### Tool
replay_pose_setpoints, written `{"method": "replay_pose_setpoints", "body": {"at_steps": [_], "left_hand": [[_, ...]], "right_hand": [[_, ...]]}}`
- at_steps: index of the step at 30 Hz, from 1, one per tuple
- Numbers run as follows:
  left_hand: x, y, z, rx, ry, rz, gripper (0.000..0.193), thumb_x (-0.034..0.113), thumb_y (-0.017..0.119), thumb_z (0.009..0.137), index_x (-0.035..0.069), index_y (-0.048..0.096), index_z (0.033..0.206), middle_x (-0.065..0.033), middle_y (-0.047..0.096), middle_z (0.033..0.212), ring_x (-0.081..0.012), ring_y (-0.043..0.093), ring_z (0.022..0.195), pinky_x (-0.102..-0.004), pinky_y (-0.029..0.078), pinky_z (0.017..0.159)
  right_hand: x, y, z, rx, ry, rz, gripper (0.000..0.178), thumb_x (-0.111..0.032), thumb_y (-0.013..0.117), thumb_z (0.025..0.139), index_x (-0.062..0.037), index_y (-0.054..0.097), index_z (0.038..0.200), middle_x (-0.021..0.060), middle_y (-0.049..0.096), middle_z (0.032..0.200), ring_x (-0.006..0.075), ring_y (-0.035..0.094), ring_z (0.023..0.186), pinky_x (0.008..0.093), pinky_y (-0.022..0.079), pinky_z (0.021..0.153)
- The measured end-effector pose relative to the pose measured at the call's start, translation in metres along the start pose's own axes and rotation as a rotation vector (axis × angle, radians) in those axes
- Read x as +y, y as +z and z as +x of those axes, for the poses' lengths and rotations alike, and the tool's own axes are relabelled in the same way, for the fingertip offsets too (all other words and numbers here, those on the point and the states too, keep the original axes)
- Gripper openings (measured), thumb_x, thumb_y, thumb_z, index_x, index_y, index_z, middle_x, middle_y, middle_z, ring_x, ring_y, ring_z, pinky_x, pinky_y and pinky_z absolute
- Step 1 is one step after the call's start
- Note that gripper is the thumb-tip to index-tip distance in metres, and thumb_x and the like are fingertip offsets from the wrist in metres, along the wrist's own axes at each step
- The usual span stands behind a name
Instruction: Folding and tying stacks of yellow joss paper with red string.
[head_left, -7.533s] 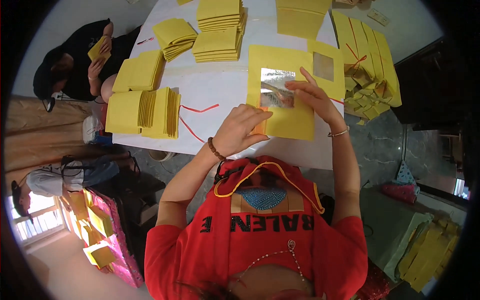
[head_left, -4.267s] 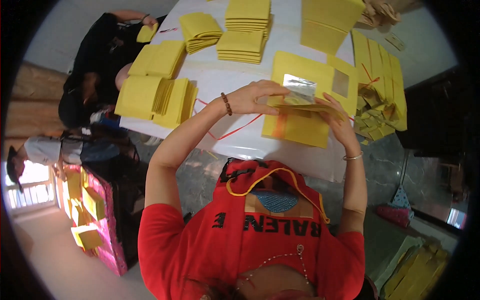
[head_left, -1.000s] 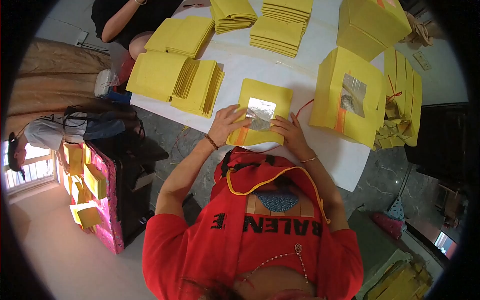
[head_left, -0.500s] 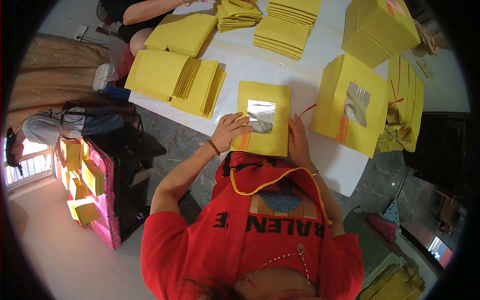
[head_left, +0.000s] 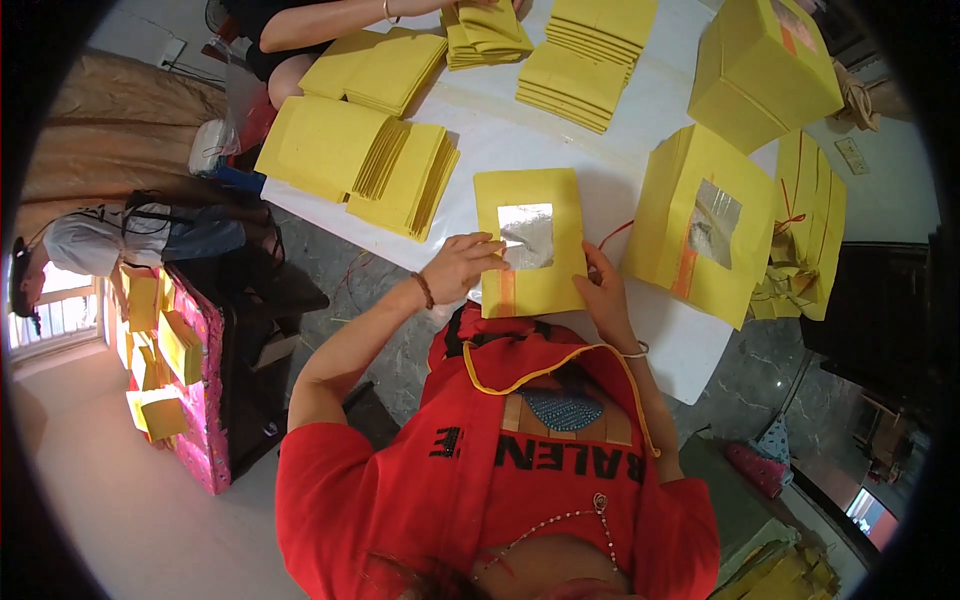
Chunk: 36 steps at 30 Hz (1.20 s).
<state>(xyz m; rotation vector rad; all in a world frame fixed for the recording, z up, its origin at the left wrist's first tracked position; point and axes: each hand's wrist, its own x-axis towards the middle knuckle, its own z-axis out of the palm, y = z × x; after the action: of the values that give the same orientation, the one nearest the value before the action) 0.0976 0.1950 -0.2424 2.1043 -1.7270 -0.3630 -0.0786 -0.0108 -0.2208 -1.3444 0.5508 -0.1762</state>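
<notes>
Upright in front of me at the table's near edge is a stack of yellow joss paper, with a silver foil square in its middle and an orange strip below. My left hand, a beaded bracelet at its wrist, grips the left side, its bent fingertips close together at the foil's lower left corner. My right hand holds the right edge between thumb and fingers. Parts of both hands' grip behind the paper are hidden. Just right stands a thicker block of joss paper, also with foil and an orange strip.
Folded yellow paper stacks lie left on the white table, more paper piles at the back. A tall yellow block stands back right. Another person's arm reaches in from the far left; a further person stands by a pink-covered table.
My left fingers have drawn together near the foil's corner. My right hand has shifted slightly down along the paper's edge, its thumb and fingers now more bent. The other person's arm reaches farther in.
</notes>
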Motion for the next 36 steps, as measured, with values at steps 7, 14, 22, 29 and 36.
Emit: {"method": "replay_pose_setpoints", "body": {"at_steps": [7,14,22,29,36], "left_hand": [[-0.017,-0.054,0.070,0.472,-0.179,-0.810,0.083,-0.004,0.057,0.067,0.011,0.018,0.139,-0.0175,0.038,0.133,-0.0266,0.043,0.118,-0.0367,0.039,0.092],[-0.055,-0.015,0.070,0.160,-0.271,-1.359,0.041,-0.004,0.056,0.072,0.000,0.050,0.112,-0.0080,0.059,0.101,-0.0149,0.055,0.097,-0.0263,0.045,0.082],[-0.036,-0.016,0.075,0.318,-0.251,-1.031,0.017,-0.006,0.053,0.076,0.002,0.054,0.092,-0.0015,0.058,0.083,-0.0088,0.053,0.077,-0.0233,0.044,0.071],[-0.021,-0.051,0.078,0.646,-0.264,-0.341,0.049,-0.001,0.054,0.072,0.005,0.047,0.120,-0.0188,0.052,0.110,-0.0307,0.050,0.101,-0.0345,0.041,0.083],[0.003,-0.015,0.023,0.343,0.010,0.155,0.061,0.000,0.054,0.067,0.013,0.045,0.126,-0.0114,0.045,0.128,-0.0337,0.040,0.116,-0.0424,0.032,0.094]], "right_hand": [[-0.074,0.021,-0.019,0.008,-0.444,-0.719,0.045,0.003,0.048,0.075,-0.0026,0.051,0.119,0.0119,0.057,0.105,0.0208,0.056,0.082,0.0299,0.045,0.071],[-0.080,0.022,-0.021,-0.001,-0.492,-0.979,0.049,-0.004,0.049,0.077,-0.0041,0.043,0.126,0.0186,0.054,0.112,0.0341,0.055,0.094,0.0372,0.044,0.082],[-0.081,0.007,-0.015,-0.124,-0.072,-0.739,0.042,-0.007,0.044,0.083,-0.0015,0.041,0.125,0.0209,0.055,0.111,0.0361,0.053,0.099,0.0359,0.043,0.083],[-0.043,-0.006,0.008,-0.051,0.119,0.094,0.039,-0.006,0.047,0.086,-0.0011,0.043,0.125,0.0090,0.056,0.112,0.0161,0.054,0.099,0.0287,0.044,0.083],[0.003,0.000,0.011,-0.028,0.283,0.501,0.041,-0.001,0.048,0.084,-0.0025,0.042,0.124,0.0086,0.054,0.114,0.0195,0.054,0.102,0.0306,0.045,0.088]]}}
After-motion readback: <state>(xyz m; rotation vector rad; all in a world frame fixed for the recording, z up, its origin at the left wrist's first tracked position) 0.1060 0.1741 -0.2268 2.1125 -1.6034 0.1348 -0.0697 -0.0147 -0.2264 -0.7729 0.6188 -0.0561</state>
